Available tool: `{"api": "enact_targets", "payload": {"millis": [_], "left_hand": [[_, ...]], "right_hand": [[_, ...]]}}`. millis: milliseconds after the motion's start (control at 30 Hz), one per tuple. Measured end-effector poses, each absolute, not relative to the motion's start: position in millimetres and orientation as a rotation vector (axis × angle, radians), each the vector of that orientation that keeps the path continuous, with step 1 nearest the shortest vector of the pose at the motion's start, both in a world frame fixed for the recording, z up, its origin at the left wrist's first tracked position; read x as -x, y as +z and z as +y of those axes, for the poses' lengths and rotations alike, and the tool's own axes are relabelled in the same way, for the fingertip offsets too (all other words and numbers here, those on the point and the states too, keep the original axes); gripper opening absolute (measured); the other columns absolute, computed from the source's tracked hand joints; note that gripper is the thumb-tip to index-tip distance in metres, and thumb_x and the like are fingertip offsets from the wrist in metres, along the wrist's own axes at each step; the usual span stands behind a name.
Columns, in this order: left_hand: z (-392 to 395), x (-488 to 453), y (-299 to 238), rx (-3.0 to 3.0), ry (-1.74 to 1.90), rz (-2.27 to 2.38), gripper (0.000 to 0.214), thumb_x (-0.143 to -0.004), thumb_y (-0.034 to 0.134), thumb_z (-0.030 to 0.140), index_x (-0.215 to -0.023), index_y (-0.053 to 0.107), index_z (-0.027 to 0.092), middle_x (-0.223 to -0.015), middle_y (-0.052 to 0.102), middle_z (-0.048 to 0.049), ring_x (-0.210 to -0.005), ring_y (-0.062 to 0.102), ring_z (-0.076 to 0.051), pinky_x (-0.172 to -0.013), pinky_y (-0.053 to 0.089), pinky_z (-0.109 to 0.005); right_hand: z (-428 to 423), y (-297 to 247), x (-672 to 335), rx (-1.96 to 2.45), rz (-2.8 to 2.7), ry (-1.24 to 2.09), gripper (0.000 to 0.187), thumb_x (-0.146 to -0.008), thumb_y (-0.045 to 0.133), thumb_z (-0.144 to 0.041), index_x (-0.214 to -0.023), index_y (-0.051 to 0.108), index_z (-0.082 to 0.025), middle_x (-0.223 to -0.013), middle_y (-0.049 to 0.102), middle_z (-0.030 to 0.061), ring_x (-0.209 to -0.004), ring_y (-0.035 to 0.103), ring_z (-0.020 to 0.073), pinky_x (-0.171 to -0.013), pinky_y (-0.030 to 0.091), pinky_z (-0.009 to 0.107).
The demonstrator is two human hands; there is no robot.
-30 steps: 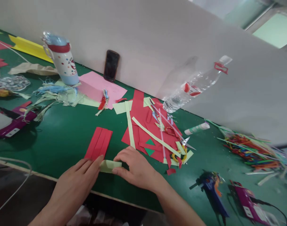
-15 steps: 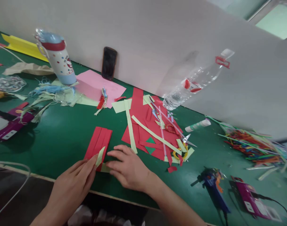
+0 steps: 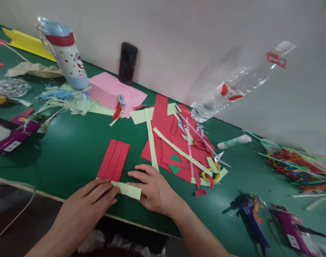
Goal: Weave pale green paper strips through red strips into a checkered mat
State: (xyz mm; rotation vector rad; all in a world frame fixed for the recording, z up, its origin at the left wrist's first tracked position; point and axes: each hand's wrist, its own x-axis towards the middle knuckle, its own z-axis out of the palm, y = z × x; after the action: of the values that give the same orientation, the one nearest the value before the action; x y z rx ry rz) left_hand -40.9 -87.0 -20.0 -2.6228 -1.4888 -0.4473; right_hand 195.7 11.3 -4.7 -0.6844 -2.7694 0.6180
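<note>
A wide green table (image 3: 71,153) runs along a pale wall, littered with craft scraps. Toward the middle lies a heap of red paper (image 3: 168,142) crossed by pale green strips, with scissors (image 3: 211,167) at its near right edge. A clear plastic bottle (image 3: 240,87) leans against the wall, a dotted drinking flask (image 3: 68,59) stands far left beside a pink sheet (image 3: 117,93), and a dark phone (image 3: 128,63) is propped upright against the wall. Near the front edge lies a folded red strip (image 3: 114,160). Just below it sits a small pale green strip (image 3: 126,189), flat on the table: the left hand (image 3: 88,203) presses its left end with fingers laid flat and together, the right hand (image 3: 152,187) pins its right end, fingers spread
</note>
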Motion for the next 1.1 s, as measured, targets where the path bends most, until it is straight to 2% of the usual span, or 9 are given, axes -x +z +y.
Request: {"api": "enact_targets", "payload": {"millis": [100, 200, 300, 467, 600, 733, 867, 967, 1100], "left_hand": [[-91, 43, -24, 2.638, -0.375, -1.502, 0.029, -0.099, 0.048, 0.019, -0.122, 0.065, 0.022, -0.115, 0.072, -0.0029, -0.112, 0.064, -0.025, -0.100, 0.049, -0.043], [-93, 45, -25, 2.654, -0.364, -1.503, 0.030, -0.099, 0.047, 0.019, -0.123, 0.064, 0.023, -0.117, 0.071, -0.0029, -0.115, 0.063, -0.025, -0.101, 0.049, -0.043], [-92, 47, -23, 2.658, -0.388, -1.491, 0.029, -0.098, 0.049, 0.019, -0.122, 0.064, 0.023, -0.115, 0.071, -0.0029, -0.115, 0.062, -0.025, -0.100, 0.049, -0.043], [-87, 47, -17, 2.669, -0.417, -1.444, 0.027, -0.099, 0.047, 0.020, -0.119, 0.065, 0.023, -0.113, 0.071, -0.0017, -0.112, 0.061, -0.024, -0.097, 0.048, -0.040], [-80, 51, -13, 2.719, -0.361, -1.440, 0.025, -0.100, 0.048, 0.026, -0.118, 0.065, 0.024, -0.107, 0.071, -0.0014, -0.105, 0.062, -0.023, -0.093, 0.048, -0.040], [-66, 56, -9, 2.798, -0.331, -1.469, 0.030, -0.099, 0.045, 0.022, -0.124, 0.062, 0.026, -0.102, 0.070, -0.0034, -0.096, 0.063, -0.022, -0.087, 0.048, -0.038], [-48, 60, -3, 2.877, -0.357, -1.501, 0.030, -0.100, 0.043, 0.029, -0.124, 0.062, 0.027, -0.102, 0.067, -0.0040, -0.090, 0.062, -0.021, -0.081, 0.048, -0.036], [-40, 62, -2, 2.972, -0.325, -1.553, 0.029, -0.100, 0.045, 0.033, -0.123, 0.062, 0.029, -0.104, 0.064, -0.0034, -0.090, 0.061, -0.019, -0.080, 0.048, -0.034], [-37, 64, -5, 3.017, -0.265, -1.649, 0.027, -0.098, 0.047, 0.030, -0.121, 0.062, 0.031, -0.107, 0.063, -0.0031, -0.093, 0.061, -0.021, -0.080, 0.049, -0.033]], "right_hand": [[16, -2, -204, 0.657, -2.671, 0.671, 0.027, -0.087, 0.059, -0.014, -0.109, 0.072, -0.022, -0.126, 0.068, 0.0062, -0.123, 0.053, 0.0260, -0.104, 0.048, 0.044], [18, 6, -209, 0.729, -2.488, 0.665, 0.026, -0.090, 0.054, -0.010, -0.105, 0.072, -0.020, -0.113, 0.072, 0.0085, -0.114, 0.060, 0.0228, -0.098, 0.053, 0.041], [14, 12, -207, 0.713, -2.447, 0.630, 0.025, -0.093, 0.056, -0.014, -0.111, 0.070, -0.024, -0.113, 0.073, 0.0062, -0.116, 0.059, 0.0229, -0.099, 0.052, 0.043], [5, 8, -197, 0.510, -2.678, 0.539, 0.015, -0.097, 0.058, -0.028, -0.106, 0.069, -0.026, -0.116, 0.074, -0.0022, -0.119, 0.055, 0.0232, -0.103, 0.043, 0.044], [6, 3, -195, 0.518, -2.763, 0.526, 0.014, -0.098, 0.057, -0.030, -0.103, 0.070, -0.026, -0.115, 0.074, -0.0011, -0.117, 0.054, 0.0223, -0.103, 0.040, 0.044], [7, 2, -196, 0.528, -2.765, 0.561, 0.014, -0.096, 0.060, -0.030, -0.103, 0.071, -0.025, -0.114, 0.074, 0.0001, -0.114, 0.056, 0.0214, -0.101, 0.041, 0.042], [8, 1, -195, 0.522, -2.752, 0.587, 0.014, -0.097, 0.059, -0.030, -0.101, 0.072, -0.025, -0.113, 0.074, -0.0003, -0.112, 0.058, 0.0207, -0.099, 0.044, 0.040], [8, 0, -195, 0.527, -2.746, 0.599, 0.016, -0.098, 0.056, -0.029, -0.100, 0.072, -0.026, -0.115, 0.074, -0.0021, -0.112, 0.057, 0.0209, -0.099, 0.044, 0.040], [10, 0, -196, 0.510, -2.726, 0.609, 0.019, -0.099, 0.054, -0.027, -0.097, 0.072, -0.025, -0.113, 0.075, -0.0035, -0.110, 0.058, 0.0206, -0.098, 0.044, 0.039]]}}
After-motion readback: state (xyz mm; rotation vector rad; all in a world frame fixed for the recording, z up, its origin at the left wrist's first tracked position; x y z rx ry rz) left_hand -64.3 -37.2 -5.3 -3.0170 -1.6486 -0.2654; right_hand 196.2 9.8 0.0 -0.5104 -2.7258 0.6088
